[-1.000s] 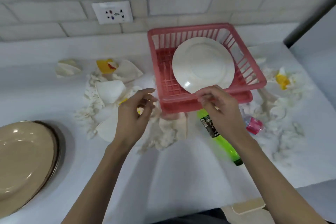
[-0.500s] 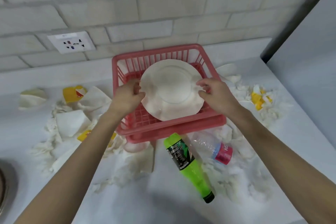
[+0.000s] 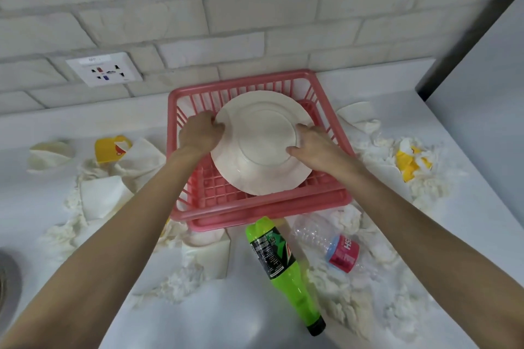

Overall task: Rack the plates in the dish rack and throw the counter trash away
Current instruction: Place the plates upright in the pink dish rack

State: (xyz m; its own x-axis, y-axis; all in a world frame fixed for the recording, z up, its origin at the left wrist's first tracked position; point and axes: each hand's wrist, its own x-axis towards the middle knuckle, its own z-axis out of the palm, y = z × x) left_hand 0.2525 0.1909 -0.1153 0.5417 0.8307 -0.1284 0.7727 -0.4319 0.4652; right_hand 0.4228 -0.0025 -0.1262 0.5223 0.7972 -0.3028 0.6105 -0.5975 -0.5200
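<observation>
A: Bright, even light over your counter (image 3: 226, 320), with a soft shadow under your left forearm (image 3: 119, 229).
B: Wide lens bends your brick wall (image 3: 255, 8) at the edges; tissue (image 3: 348, 292) looks smeary, slightly soft.

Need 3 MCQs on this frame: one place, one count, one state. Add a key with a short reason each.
1. Where does the green bottle lie?
A. On the counter, in front of the dish rack
B. Inside the rack
C. In a hand

2. How many bottles lie on the counter?
A. One
B. Two
C. Four

3. What is the state of the white plate?
A. Flat on the counter
B. Broken in pieces
C. Held by both hands in the dish rack

Key:
1 A: it lies on its side just in front of the rack's front edge.
2 B: there is the green one and a clear bottle with a pink label.
3 C: the left hand grips its left rim, the right hand holds its right side, and its lower edge sits down in the rack.
</observation>
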